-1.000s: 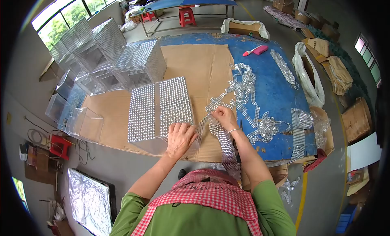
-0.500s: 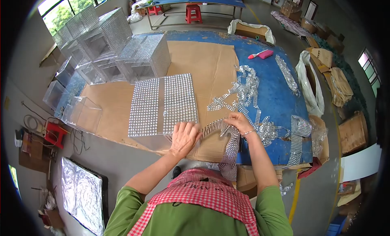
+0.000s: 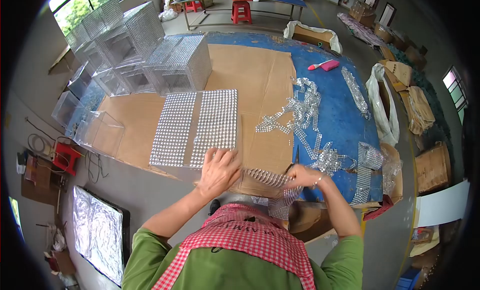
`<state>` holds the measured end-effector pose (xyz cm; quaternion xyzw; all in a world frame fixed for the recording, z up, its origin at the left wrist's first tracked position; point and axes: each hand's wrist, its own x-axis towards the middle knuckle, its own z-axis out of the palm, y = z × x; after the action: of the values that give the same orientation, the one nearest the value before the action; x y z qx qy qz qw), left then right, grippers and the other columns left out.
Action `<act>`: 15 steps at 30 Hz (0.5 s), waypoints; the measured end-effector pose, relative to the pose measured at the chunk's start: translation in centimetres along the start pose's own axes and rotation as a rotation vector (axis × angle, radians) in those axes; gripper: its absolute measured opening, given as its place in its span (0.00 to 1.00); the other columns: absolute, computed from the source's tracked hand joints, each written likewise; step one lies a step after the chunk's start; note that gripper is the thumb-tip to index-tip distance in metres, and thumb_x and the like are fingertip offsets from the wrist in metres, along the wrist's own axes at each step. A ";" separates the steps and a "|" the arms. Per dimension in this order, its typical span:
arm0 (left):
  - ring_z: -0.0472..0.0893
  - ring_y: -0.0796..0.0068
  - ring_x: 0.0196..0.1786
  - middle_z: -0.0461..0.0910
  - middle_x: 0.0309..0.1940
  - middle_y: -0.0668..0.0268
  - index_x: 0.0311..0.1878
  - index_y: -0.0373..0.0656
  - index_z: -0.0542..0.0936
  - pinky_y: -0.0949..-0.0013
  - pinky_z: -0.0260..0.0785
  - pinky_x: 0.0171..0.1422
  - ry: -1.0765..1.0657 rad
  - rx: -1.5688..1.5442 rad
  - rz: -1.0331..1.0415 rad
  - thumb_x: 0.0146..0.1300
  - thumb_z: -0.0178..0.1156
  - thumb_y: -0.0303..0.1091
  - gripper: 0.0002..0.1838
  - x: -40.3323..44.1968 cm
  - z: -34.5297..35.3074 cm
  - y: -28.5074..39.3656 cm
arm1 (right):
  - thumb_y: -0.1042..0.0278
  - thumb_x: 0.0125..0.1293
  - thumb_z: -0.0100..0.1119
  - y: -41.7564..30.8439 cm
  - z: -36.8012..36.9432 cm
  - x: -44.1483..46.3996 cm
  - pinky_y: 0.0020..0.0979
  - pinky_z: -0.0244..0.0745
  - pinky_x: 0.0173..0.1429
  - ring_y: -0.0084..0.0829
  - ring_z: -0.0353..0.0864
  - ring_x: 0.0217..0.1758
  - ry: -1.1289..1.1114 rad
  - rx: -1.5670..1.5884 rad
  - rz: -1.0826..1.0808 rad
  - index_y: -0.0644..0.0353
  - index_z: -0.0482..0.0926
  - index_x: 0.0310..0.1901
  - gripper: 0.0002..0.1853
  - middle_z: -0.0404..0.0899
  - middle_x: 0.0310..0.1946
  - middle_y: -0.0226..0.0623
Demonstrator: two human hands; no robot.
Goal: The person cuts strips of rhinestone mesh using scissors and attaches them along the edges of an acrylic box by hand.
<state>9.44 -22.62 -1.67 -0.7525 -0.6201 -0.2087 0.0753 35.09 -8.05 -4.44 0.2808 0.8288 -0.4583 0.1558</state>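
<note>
We had the box (image 3: 217, 115) on the worktop (image 3: 330, 95), top studded except one band (image 3: 194, 125) — the strip (image 3: 267, 177) between our hands unlaid, right hand (image 3: 304, 176) pinching it, left hand (image 3: 218, 173) grip impossible to tell.

A passage runs over the cardboard (image 3: 255, 72) at upper center, between the stacked boxes (image 3: 177, 65) at left and tangled strips (image 3: 306, 109) at right. Lower down, the studded box (image 3: 216, 121) and stretched strip (image 3: 267, 177) stand in the way.
</note>
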 end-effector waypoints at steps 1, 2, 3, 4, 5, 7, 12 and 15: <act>0.69 0.69 0.52 0.72 0.48 0.67 0.32 0.48 0.76 0.55 0.53 0.59 -0.010 -0.022 0.033 0.48 0.62 0.38 0.09 -0.8 -0.5 -0.1 | 0.61 0.54 0.64 0.8 1.2 -0.5 0.23 0.63 0.25 0.13 0.66 0.21 -0.113 0.209 -0.049 0.64 0.79 0.24 0.13 0.72 0.16 0.25; 0.69 0.69 0.52 0.72 0.48 0.68 0.31 0.48 0.76 0.55 0.53 0.59 -0.019 -0.046 0.065 0.48 0.63 0.38 0.09 -1.7 -1.0 -0.3 | 0.66 0.55 0.63 1.8 2.4 -1.1 0.22 0.63 0.25 0.12 0.65 0.21 -0.225 0.417 -0.097 0.64 0.79 0.27 0.09 0.71 0.16 0.21; 0.70 0.69 0.52 0.72 0.48 0.68 0.31 0.48 0.76 0.55 0.53 0.59 -0.026 -0.070 0.097 0.47 0.63 0.39 0.09 -2.6 -1.5 -0.5 | 0.69 0.57 0.60 1.9 3.1 -1.8 0.19 0.67 0.31 0.11 0.69 0.26 -0.321 0.453 -0.071 0.66 0.80 0.34 0.08 0.75 0.21 0.20; 0.70 0.71 0.52 0.73 0.48 0.70 0.30 0.49 0.76 0.54 0.52 0.59 -0.048 -0.081 0.130 0.47 0.63 0.40 0.09 -3.4 -2.0 -0.5 | 0.69 0.58 0.60 1.7 4.0 -2.6 0.19 0.66 0.31 0.11 0.68 0.27 -0.336 0.491 -0.123 0.66 0.79 0.32 0.08 0.74 0.21 0.20; 0.70 0.71 0.53 0.73 0.48 0.71 0.30 0.50 0.76 0.54 0.53 0.60 -0.069 -0.067 0.157 0.48 0.63 0.40 0.08 -4.3 -2.6 -0.4 | 0.68 0.59 0.59 1.4 4.8 -3.4 0.19 0.64 0.32 0.10 0.67 0.28 -0.353 0.529 -0.175 0.66 0.78 0.30 0.09 0.73 0.21 0.19; 0.70 0.72 0.53 0.73 0.47 0.72 0.29 0.51 0.77 0.55 0.53 0.61 -0.111 -0.036 0.207 0.50 0.61 0.41 0.07 -6.1 -3.5 -0.3 | 0.68 0.60 0.57 1.5 5.9 -4.3 0.20 0.61 0.30 0.10 0.63 0.26 -0.429 0.451 -0.108 0.66 0.74 0.25 0.11 0.68 0.18 0.19; 0.69 0.74 0.56 0.73 0.50 0.74 0.27 0.51 0.77 0.54 0.53 0.62 -0.131 -0.030 0.111 0.49 0.61 0.40 0.06 -8.7 -4.9 -1.2 | 0.65 0.62 0.56 4.7 8.8 -5.5 0.21 0.59 0.29 0.11 0.62 0.25 -0.425 0.558 -0.059 0.62 0.74 0.24 0.12 0.66 0.18 0.19; 0.69 0.74 0.56 0.73 0.51 0.74 0.29 0.51 0.78 0.53 0.53 0.62 -0.162 -0.029 0.108 0.50 0.61 0.40 0.06 -9.2 -4.9 -1.0 | 0.64 0.61 0.58 5.5 8.0 -5.7 0.21 0.59 0.29 0.11 0.61 0.26 -0.302 0.617 -0.031 0.62 0.73 0.24 0.12 0.66 0.19 0.18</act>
<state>6.08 -32.56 -1.17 -0.8003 -0.5796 -0.1519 0.0249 42.93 -14.31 -9.43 0.2312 0.6229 -0.7259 0.1778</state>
